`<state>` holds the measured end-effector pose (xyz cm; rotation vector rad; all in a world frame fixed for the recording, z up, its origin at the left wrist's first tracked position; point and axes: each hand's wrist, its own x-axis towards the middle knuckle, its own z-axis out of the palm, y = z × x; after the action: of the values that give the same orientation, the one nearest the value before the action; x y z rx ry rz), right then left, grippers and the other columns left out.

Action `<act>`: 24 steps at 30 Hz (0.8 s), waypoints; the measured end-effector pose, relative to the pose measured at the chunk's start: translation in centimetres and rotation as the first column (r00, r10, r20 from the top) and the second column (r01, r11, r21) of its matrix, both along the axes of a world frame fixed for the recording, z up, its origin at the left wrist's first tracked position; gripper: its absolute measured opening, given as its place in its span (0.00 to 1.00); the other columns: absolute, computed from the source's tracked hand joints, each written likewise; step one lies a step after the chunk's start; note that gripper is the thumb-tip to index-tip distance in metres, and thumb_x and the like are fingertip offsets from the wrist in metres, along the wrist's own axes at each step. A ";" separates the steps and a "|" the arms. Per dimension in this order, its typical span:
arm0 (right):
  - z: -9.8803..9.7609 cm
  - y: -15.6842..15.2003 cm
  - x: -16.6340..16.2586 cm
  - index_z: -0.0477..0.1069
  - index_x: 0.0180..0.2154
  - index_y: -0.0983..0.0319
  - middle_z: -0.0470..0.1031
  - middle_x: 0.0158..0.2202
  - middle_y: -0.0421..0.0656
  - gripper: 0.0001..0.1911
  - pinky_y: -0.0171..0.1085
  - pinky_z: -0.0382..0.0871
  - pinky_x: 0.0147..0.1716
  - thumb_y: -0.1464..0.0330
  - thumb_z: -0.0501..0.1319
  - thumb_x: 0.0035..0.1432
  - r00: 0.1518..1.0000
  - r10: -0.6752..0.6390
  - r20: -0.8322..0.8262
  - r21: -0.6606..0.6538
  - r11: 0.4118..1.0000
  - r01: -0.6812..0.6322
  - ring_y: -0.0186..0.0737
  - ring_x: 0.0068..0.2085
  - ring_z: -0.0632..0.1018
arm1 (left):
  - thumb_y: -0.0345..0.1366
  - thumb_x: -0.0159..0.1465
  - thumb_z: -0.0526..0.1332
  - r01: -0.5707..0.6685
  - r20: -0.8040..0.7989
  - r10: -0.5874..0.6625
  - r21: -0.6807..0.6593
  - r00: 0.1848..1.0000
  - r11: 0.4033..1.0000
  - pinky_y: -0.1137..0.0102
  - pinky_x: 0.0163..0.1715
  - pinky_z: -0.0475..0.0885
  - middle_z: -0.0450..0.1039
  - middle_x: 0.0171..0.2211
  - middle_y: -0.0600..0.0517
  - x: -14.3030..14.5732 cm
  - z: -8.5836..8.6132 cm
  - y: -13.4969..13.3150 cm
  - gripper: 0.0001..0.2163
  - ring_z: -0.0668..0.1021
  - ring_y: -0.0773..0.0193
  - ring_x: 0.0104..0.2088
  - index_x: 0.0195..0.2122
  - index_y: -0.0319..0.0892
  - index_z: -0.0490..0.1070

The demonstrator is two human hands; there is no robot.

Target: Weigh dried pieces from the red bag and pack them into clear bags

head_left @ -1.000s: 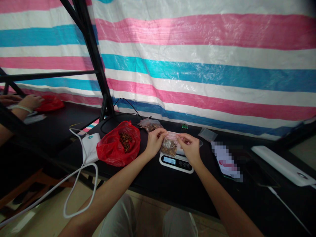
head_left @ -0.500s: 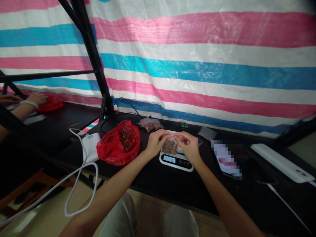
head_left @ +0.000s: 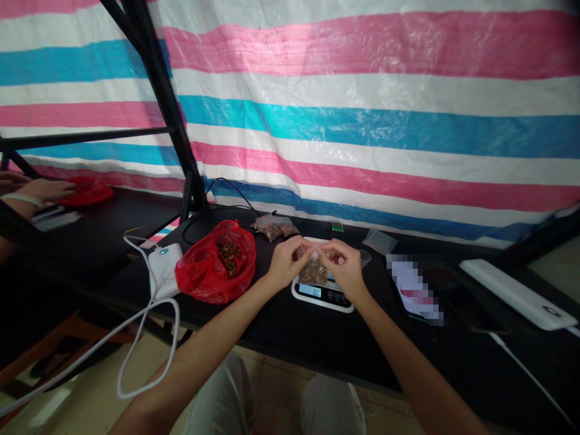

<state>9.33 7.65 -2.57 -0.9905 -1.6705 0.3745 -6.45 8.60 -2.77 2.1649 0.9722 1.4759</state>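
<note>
Both hands pinch the top edge of a small clear zip bag [head_left: 313,273] filled with brownish dried pieces. My left hand [head_left: 288,261] is closed on its left corner, and my right hand [head_left: 343,266] grips the right side. Beneath the bag lies a white kitchen scale [head_left: 322,300], its lit display reading 0.0; the bag and hands cover much of its plate. To the left, an open red plastic bag [head_left: 212,263] holds a heap of similar brown dried pieces [head_left: 229,258]. Filled zip bags [head_left: 274,228] lie behind my left hand.
Empty clear bags [head_left: 379,241] and green batteries [head_left: 337,227] lie toward the back. Rightward are a phone [head_left: 414,290], a dark phone on a cable and a long white device [head_left: 519,294]. A white power bank [head_left: 164,272] with cable sits left. Another person's hand [head_left: 43,190] works at the far left table.
My hands stay at the bag's top edge, with the bag shifting slightly. At the far left, the other person's hand has moved left. The view has shifted a little.
</note>
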 end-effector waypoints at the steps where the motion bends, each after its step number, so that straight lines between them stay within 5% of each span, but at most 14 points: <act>1: 0.1 0.0 0.0 0.72 0.26 0.61 0.67 0.21 0.37 0.07 0.31 0.57 0.20 0.65 0.61 0.52 1.000 -0.006 0.026 0.001 1.000 0.006 0.30 0.21 0.65 | 0.40 0.62 0.56 -0.001 -0.015 0.001 -0.014 1.000 1.000 0.74 0.28 0.63 0.71 0.27 0.52 0.0 0.0 0.0 0.10 0.71 0.68 0.27 0.32 0.40 0.72; 14: -0.1 -0.1 0.1 0.72 0.25 0.61 0.70 0.20 0.37 0.05 0.30 0.58 0.20 0.68 0.61 0.50 0.991 -0.075 0.115 0.053 0.996 0.069 0.29 0.20 0.65 | 0.38 0.62 0.54 0.002 -0.139 0.007 0.058 0.990 0.998 0.75 0.28 0.62 0.70 0.27 0.52 -0.2 -0.4 -0.1 0.10 0.70 0.69 0.27 0.33 0.40 0.72; 24: -0.1 0.2 0.1 0.75 0.28 0.61 0.70 0.20 0.39 0.11 0.32 0.59 0.20 0.60 0.63 0.50 0.992 -0.071 -0.107 -0.083 0.995 0.062 0.31 0.21 0.66 | 0.42 0.56 0.62 0.013 0.220 0.032 -0.201 0.975 0.979 0.75 0.23 0.63 0.75 0.25 0.51 0.1 -0.2 0.8 0.12 0.69 0.70 0.22 0.29 0.38 0.76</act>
<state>9.47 7.80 -2.67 -1.0634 -1.5298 0.4463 -6.37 9.36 -2.95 1.8123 1.0056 1.5138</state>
